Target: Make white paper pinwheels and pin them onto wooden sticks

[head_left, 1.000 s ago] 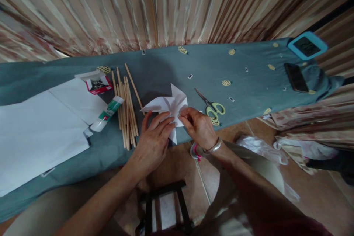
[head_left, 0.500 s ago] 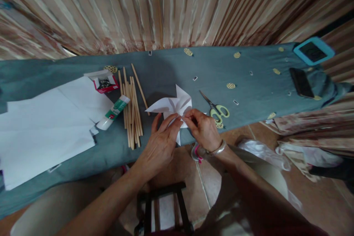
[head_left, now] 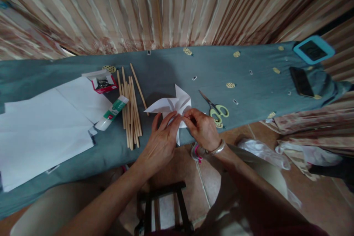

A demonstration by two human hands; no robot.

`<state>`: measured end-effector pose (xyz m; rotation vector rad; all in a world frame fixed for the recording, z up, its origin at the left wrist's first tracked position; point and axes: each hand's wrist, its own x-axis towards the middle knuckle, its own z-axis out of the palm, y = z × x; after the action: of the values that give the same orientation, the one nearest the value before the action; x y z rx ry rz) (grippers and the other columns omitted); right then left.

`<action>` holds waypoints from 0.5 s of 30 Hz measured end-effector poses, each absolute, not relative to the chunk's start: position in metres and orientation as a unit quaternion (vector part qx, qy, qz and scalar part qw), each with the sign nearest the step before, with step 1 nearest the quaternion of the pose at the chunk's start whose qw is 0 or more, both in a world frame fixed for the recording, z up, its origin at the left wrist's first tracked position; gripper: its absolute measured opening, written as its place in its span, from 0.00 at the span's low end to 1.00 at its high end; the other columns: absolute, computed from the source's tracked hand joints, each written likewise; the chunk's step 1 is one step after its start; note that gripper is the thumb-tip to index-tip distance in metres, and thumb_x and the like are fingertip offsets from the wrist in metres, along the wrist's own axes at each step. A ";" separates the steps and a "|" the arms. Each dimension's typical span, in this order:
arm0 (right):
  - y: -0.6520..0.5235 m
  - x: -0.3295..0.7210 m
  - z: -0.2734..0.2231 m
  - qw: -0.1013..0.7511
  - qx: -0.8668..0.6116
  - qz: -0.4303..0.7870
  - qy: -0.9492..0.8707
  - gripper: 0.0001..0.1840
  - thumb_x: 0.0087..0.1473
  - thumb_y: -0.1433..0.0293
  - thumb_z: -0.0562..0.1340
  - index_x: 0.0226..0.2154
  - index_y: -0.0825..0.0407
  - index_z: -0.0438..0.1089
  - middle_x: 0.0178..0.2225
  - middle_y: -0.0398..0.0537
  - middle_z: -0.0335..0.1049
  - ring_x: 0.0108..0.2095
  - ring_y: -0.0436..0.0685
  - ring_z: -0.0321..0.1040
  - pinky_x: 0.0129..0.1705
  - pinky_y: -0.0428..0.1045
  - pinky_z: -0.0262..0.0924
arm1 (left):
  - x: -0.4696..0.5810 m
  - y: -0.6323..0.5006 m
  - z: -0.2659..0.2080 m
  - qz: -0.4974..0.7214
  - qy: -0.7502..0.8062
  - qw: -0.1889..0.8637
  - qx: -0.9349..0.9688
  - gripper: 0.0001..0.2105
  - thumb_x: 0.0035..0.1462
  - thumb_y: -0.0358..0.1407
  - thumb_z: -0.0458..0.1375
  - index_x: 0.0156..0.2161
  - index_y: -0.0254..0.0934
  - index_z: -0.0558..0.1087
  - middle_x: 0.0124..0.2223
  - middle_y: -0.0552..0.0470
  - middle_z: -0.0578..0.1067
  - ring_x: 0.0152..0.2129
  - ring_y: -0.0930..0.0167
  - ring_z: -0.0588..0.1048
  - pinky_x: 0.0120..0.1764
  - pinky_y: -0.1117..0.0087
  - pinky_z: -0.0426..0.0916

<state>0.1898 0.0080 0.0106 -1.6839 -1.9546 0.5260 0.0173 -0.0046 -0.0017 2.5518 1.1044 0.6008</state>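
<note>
White folded-paper pinwheel (head_left: 184,98) at the near edge of the grey-green cloth (head_left: 210,67), and both hands meet at its centre! The right hand (head_left: 204,129) pinches there; the left hand (head_left: 162,146) lays its fingers alongside, likely keeping the curled blades gathered, its thumb's grip hidden. Green-handled metal scissors (head_left: 216,110) lie just right, pale round wooden sticks (head_left: 132,112) left, apparently for easy reach.

Big pleated curtain (head_left: 177,11) at 12 o'clock, behind a blue-green cloth (head_left: 210,66) with yellow pineapples (head_left: 230,85). Blue display (head_left: 313,49) between 2 and 3, too blurry to read tbh, black phone (head_left: 301,82) just beside it. Plastic bag (head_left: 261,151) on the tiles (head_left: 188,166) around 4, dark frame (head_left: 166,189) at 6.
</note>
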 end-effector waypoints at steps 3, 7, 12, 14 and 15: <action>0.008 0.190 0.011 0.248 -0.619 0.191 -0.720 0.04 0.58 0.70 0.59 0.32 0.51 0.68 0.27 0.44 0.73 0.27 0.53 0.70 0.32 0.46 0.59 | 0.018 -0.004 -0.002 0.207 0.386 0.150 0.886 0.32 0.49 0.20 0.48 0.61 0.29 0.52 0.58 0.34 0.68 0.61 0.57 0.59 0.60 0.43 0.50; 0.009 0.189 0.011 0.238 -0.623 0.186 -0.721 0.04 0.58 0.70 0.59 0.32 0.51 0.68 0.26 0.44 0.72 0.27 0.53 0.69 0.32 0.46 0.59 | 0.018 -0.002 0.000 0.200 0.383 0.140 0.891 0.30 0.51 0.21 0.48 0.60 0.28 0.54 0.57 0.33 0.69 0.61 0.56 0.60 0.60 0.42 0.49; 0.008 0.188 0.011 0.217 -0.624 0.164 -0.733 0.04 0.59 0.70 0.58 0.33 0.52 0.68 0.27 0.45 0.72 0.28 0.54 0.69 0.33 0.47 0.58 | 0.020 0.001 0.005 0.180 0.385 0.126 0.897 0.26 0.52 0.21 0.47 0.58 0.26 0.57 0.55 0.33 0.71 0.60 0.57 0.61 0.61 0.44 0.46; 0.007 0.188 0.012 0.210 -0.617 0.144 -0.744 0.06 0.60 0.69 0.57 0.33 0.52 0.67 0.28 0.46 0.72 0.29 0.55 0.69 0.33 0.47 0.58 | 0.021 0.003 0.006 0.179 0.388 0.114 0.897 0.25 0.53 0.22 0.47 0.57 0.27 0.59 0.54 0.34 0.72 0.60 0.58 0.62 0.62 0.44 0.45; 0.006 0.189 0.013 0.206 -0.613 0.132 -0.751 0.07 0.60 0.69 0.56 0.33 0.52 0.67 0.28 0.46 0.72 0.30 0.55 0.69 0.34 0.47 0.58 | 0.022 0.004 0.007 0.179 0.388 0.109 0.897 0.24 0.53 0.22 0.47 0.57 0.27 0.60 0.54 0.34 0.72 0.60 0.58 0.62 0.62 0.44 0.45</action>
<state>0.1885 0.0065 0.0127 -1.7068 -2.0931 0.3682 0.0217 0.0040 0.0065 2.6388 1.1413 0.5267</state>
